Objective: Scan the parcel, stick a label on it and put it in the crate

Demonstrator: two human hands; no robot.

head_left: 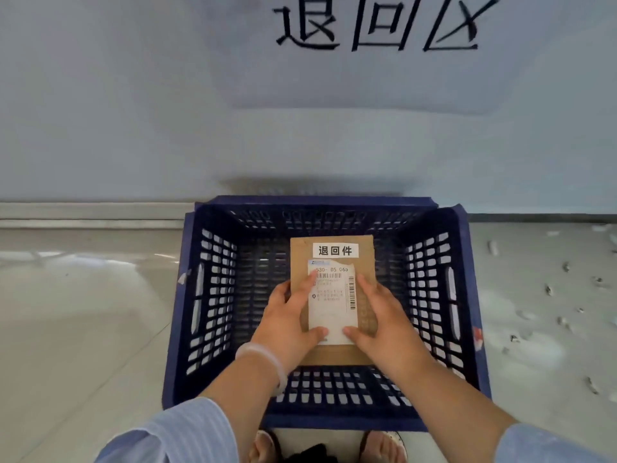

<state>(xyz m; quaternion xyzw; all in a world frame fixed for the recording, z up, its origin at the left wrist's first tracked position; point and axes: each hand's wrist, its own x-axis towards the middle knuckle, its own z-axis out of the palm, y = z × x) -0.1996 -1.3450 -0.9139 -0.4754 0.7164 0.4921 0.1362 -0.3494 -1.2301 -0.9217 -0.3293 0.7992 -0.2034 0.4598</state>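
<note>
A flat brown cardboard parcel (365,259) is held over the inside of a dark blue slatted crate (213,295) on the floor. A small white label (335,250) with black characters sits near the parcel's far edge, and a white shipping label (334,302) with barcodes lies below it. My left hand (287,320) grips the parcel's left edge, thumb on the shipping label. My right hand (384,324) grips the right edge in the same way. I cannot tell whether the parcel touches the crate's bottom.
The crate stands against a pale wall (167,111) bearing a sheet with large black characters (384,23). Grey tiled floor (83,312) lies to the left. Scraps of paper (564,315) are scattered on the floor to the right. My feet (384,446) show just behind the crate.
</note>
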